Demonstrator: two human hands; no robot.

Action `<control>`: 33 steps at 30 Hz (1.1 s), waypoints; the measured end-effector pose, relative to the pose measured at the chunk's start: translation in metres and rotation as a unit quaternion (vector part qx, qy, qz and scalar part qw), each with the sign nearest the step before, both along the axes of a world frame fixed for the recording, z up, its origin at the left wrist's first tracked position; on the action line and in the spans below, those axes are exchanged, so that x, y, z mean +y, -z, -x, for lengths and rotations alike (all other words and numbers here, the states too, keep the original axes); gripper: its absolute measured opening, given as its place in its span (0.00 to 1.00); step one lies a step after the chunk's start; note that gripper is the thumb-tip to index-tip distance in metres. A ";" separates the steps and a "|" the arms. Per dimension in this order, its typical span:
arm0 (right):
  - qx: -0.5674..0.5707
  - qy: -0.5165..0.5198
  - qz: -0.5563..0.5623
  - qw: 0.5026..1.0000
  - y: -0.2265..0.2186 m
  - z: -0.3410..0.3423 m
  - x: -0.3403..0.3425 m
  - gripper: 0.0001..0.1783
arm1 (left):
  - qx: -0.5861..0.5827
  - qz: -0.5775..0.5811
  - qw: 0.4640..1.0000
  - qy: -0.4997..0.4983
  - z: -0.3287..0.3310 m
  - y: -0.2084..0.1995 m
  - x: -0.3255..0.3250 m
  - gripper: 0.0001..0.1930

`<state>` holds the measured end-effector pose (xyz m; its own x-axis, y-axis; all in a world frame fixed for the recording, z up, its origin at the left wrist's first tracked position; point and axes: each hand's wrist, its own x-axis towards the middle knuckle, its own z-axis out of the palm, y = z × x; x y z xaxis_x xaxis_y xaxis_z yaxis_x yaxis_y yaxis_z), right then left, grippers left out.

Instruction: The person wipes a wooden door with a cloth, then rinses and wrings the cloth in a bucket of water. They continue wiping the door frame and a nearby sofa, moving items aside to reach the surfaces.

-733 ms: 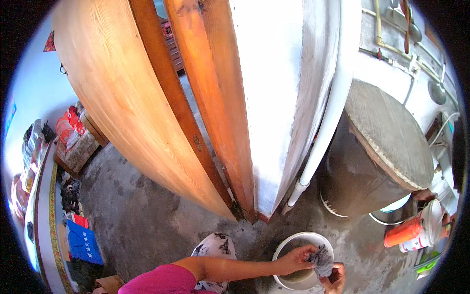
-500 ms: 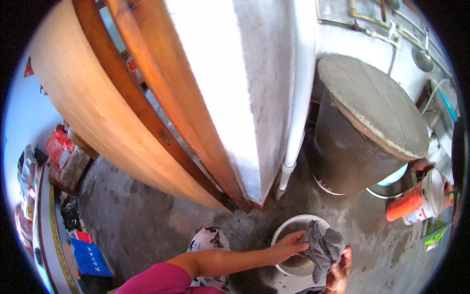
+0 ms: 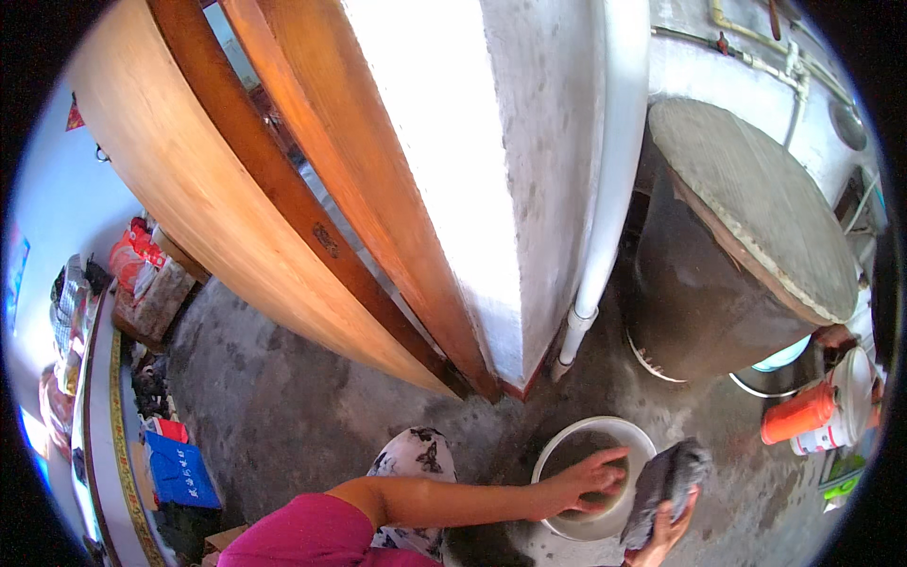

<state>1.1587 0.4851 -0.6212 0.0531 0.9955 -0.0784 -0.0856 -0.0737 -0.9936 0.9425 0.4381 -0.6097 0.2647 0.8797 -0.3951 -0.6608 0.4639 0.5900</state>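
A dark grey cloth [image 3: 663, 487] hangs bunched from my right hand [image 3: 669, 531], whose fingers wrap around its lower part. It is held at the right side of a white basin [image 3: 645, 439] on the floor. Over the basin my left hand [image 3: 584, 482] reaches with fingers spread, holding nothing and apart from the cloth. The inside of the basin looks greyish, and my left hand hides part of it.
A big dark vat [image 3: 713, 274] with a round grey lid [image 3: 756, 208] stands at the right. Beside it are an orange container [image 3: 798, 414] and a white bucket [image 3: 855, 392]. A white pipe [image 3: 605, 217] runs down the wall corner. A wooden door [image 3: 236, 227] and blue box [image 3: 181, 470] are leftward.
My left hand has let go of the grey cloth and opened over the basin. My right hand has moved the cloth to the right. The whole view has shifted slightly.
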 end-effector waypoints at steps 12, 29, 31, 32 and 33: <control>0.266 0.044 0.148 0.951 -0.079 0.041 0.005 0.29 | -0.120 0.028 0.991 -0.057 -0.005 0.010 -0.005 0.25; 0.374 -0.102 0.043 0.921 -0.039 0.048 0.016 0.43 | 0.073 -0.111 0.982 -0.133 0.008 -0.019 0.001 0.28; 0.315 -0.227 -0.022 0.921 -0.030 0.063 0.007 0.55 | 0.125 -0.179 0.968 -0.126 0.005 -0.016 0.007 0.31; 0.190 -0.253 -0.061 0.947 -0.033 0.071 0.002 0.54 | 0.166 -0.180 0.963 -0.117 0.009 -0.015 0.007 0.32; 0.040 -0.266 -0.107 0.957 -0.035 0.073 -0.002 0.54 | 0.205 -0.182 0.956 -0.107 0.015 -0.013 0.007 0.33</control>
<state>1.0858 0.4832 -0.5863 -0.4636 0.8736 0.1478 -0.1696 0.0763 -0.9826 0.9279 0.4452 -0.5965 -0.0475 0.9952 -0.0850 -0.3960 0.0594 0.9163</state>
